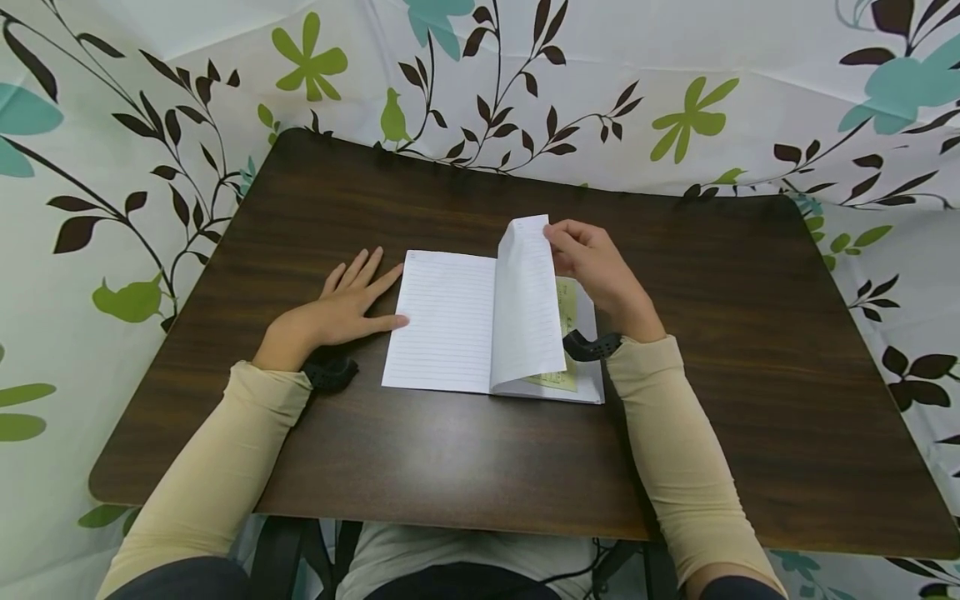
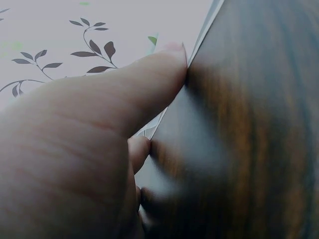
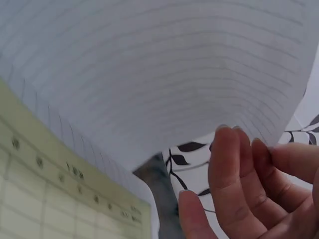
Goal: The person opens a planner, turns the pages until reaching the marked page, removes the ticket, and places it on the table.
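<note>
Midway across a dark wooden desk (image 1: 712,350), an open lined notebook (image 1: 450,321) lay flat while a person lifted one page (image 1: 528,304) upright above its spine. The right hand (image 1: 592,262) pinched the page's top outer corner between thumb and curled fingers; the left hand (image 1: 341,308), fingers straight and spread, rested flat on the desk with its fingertips touching the notebook's left edge. A yellow-green printed sheet (image 1: 566,321) showed beneath the raised page, on the right side of the notebook. Turning a page like this cleanly would likely call for a light grip at the corner, a slow arc toward the left, and steady pressure from the flat hand so the notebook did not slide. The right wrist view caught what the head view could not: the ruled underside of the curved page (image 3: 164,74), the sheet's printed grid (image 3: 55,199), and the fingertips (image 3: 234,169) at the paper's edge. The left wrist view, blurred, showed only the thumb (image 2: 144,84) pressed against the desk (image 2: 259,119). A leaf-patterned cloth (image 1: 675,75) hung behind.
</note>
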The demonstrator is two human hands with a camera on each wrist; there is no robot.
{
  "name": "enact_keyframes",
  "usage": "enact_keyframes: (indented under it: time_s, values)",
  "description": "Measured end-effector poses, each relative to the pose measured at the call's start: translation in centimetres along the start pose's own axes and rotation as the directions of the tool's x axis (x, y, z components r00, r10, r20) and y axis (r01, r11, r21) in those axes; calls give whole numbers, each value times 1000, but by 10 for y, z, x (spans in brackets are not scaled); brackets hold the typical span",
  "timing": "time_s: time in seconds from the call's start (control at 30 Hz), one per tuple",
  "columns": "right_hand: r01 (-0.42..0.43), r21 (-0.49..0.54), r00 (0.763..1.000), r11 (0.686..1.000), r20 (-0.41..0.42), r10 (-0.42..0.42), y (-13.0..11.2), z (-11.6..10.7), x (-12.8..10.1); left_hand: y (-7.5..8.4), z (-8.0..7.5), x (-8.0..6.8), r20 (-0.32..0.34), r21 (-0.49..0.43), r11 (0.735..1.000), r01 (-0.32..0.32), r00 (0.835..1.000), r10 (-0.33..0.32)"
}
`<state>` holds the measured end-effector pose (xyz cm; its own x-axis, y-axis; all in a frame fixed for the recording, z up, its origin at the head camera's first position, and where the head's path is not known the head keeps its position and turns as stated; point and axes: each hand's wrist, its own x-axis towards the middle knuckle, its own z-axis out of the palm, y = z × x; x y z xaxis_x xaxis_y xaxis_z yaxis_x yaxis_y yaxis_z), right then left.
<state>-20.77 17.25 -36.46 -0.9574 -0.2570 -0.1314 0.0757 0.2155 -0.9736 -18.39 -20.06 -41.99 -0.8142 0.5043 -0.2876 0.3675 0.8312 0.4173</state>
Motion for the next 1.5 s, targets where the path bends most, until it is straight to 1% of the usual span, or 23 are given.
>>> enact_keyframes:
  time_s: [0.17,0.33,0.47,0.7,0.97,1.07,1.2,1.33,1.5]
  values:
    - [-14,93,1000,996,14,13,2,11,4,-3,2,-2,-3,0,1000,4,1000,-4]
    - [-20,198,1000,980,24,15,2,22,7,-5,3,-3,-5,1,1000,15,1000,-15]
    - [-3,216,1000,976,27,-2,1,32,10,-6,2,-4,-4,0,1000,17,1000,-17]
    - [-2,148,997,989,72,-9,2,49,14,-7,2,-5,-7,2,1000,8,1000,-8]
    - [-16,78,997,997,70,11,5,71,21,-8,1,-5,-11,8,1000,-4,1000,4]
    - [-20,50,996,999,90,15,5,79,22,-8,1,-6,-13,1,1000,-9,1000,9]
    - [-34,17,990,999,135,31,8,86,22,-7,1,-5,-13,6,1000,-9,1000,9]
    - [-40,-20,989,999,140,42,12,90,25,-5,-1,-4,-9,9,1000,-7,1000,8]
    - [10,-94,990,996,139,3,17,95,30,-3,-2,-1,-6,8,1000,-11,1000,11]
